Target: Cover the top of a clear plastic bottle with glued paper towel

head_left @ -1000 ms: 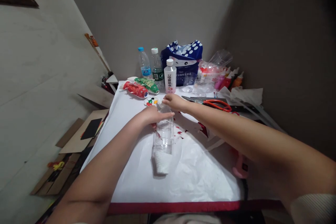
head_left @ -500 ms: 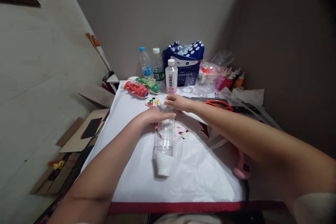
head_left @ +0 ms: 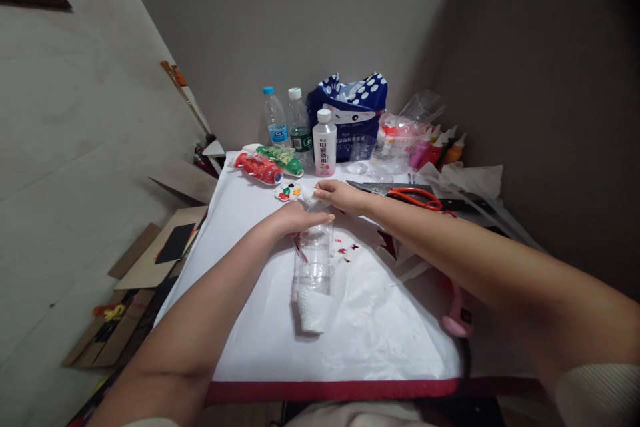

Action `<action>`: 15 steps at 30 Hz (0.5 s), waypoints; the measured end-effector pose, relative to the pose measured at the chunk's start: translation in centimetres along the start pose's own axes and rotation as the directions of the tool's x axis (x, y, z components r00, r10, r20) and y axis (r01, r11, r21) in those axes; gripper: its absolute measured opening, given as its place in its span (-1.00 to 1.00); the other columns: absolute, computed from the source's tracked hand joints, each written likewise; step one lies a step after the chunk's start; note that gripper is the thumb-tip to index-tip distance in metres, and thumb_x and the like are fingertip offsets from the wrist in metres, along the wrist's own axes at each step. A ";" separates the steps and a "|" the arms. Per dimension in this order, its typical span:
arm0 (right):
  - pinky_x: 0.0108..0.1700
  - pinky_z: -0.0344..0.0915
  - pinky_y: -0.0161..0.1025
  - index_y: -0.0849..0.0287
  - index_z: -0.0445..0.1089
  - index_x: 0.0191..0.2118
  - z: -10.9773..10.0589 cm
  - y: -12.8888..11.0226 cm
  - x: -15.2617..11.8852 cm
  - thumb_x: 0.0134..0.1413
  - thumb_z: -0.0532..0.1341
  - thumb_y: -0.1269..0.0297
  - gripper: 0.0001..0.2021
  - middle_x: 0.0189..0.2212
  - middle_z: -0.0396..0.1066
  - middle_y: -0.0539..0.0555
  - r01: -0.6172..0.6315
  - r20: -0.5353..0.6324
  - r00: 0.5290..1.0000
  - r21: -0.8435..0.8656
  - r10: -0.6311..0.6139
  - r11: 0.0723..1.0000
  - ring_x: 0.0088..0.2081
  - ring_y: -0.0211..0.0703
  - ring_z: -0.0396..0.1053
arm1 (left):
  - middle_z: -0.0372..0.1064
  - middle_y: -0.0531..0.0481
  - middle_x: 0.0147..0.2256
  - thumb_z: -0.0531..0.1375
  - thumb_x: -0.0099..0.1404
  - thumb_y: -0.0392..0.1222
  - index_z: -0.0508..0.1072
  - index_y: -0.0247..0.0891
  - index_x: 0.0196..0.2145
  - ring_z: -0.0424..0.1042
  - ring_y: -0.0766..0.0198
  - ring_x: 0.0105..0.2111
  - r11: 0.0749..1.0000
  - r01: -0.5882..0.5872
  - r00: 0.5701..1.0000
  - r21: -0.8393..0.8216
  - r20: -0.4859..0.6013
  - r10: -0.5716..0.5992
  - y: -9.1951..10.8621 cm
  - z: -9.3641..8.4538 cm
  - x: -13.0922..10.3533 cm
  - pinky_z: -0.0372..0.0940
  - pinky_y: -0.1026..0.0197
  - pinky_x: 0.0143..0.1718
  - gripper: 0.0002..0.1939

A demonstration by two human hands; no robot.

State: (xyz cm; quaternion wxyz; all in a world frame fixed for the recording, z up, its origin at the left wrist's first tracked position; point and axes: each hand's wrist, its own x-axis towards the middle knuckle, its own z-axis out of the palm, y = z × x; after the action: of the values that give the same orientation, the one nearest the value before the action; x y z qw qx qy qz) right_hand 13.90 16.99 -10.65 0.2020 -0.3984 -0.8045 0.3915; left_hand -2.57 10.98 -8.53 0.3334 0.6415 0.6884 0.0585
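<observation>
A clear plastic bottle lies on the white-covered table, its long side pointing toward me. White textured paper covers its near end. My left hand is closed around the bottle's far part, thumb across the top. Just beyond, my right hand pinches a white piece, like tissue, at the bottle's far end. How that piece joins the bottle is hidden by my fingers. Behind my hands lies a small palette with dabs of paint.
Red and green fish-shaped crafts lie at the back left. Bottles and a blue bag stand behind. Orange-handled scissors, paint bottles and a pink tool are on the right. Red scraps lie beside the bottle.
The view has shifted slightly, and more of the scissors shows above my right forearm. Both hands keep their places on the bottle and the white piece.
</observation>
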 end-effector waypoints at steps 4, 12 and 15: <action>-0.13 0.41 -0.06 0.23 0.34 0.02 0.0 -0.1 -0.1 0.26 0.17 0.18 -0.70 -0.06 0.39 0.13 0.009 -0.006 1.000 -0.057 -0.010 0.998 -0.14 -0.11 0.42 | 0.22 -0.03 -0.70 0.25 -0.14 0.46 0.36 -0.18 -0.58 0.36 0.08 -0.58 0.999 -0.018 1.000 -0.034 -0.023 0.017 0.0 0.2 -0.2 0.19 0.10 -0.55 -0.41; -0.02 0.34 0.04 0.21 0.33 0.04 0.7 -0.5 -0.1 0.23 0.19 0.20 -0.68 0.02 0.34 0.15 0.041 -0.153 0.984 -0.281 -0.087 0.959 -0.03 -0.03 0.37 | 0.26 -0.06 -0.72 0.22 -0.02 0.39 0.43 -0.22 -0.53 0.40 0.04 -0.56 0.999 -0.005 1.000 -0.040 0.003 0.005 0.2 0.3 -0.5 0.24 0.10 -0.52 -0.45; 0.09 0.17 0.20 0.23 0.29 0.08 0.2 -1.7 -1.5 0.21 0.18 0.25 -0.65 0.10 0.25 0.26 0.059 -0.256 0.954 -0.350 -0.156 0.935 0.12 0.15 0.20 | 0.25 -0.09 -0.72 0.21 0.02 0.39 0.41 -0.24 -0.61 0.41 0.01 -0.54 1.000 0.008 1.000 -0.014 0.027 -0.007 0.2 0.2 -0.3 0.27 0.06 -0.48 -0.43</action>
State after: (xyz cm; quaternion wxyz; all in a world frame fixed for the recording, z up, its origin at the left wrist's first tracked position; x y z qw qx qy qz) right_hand 13.83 15.06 -9.44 0.2634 -0.4333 -0.8438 0.1756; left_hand -2.30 10.62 -8.46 0.3475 0.6372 0.6858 0.0535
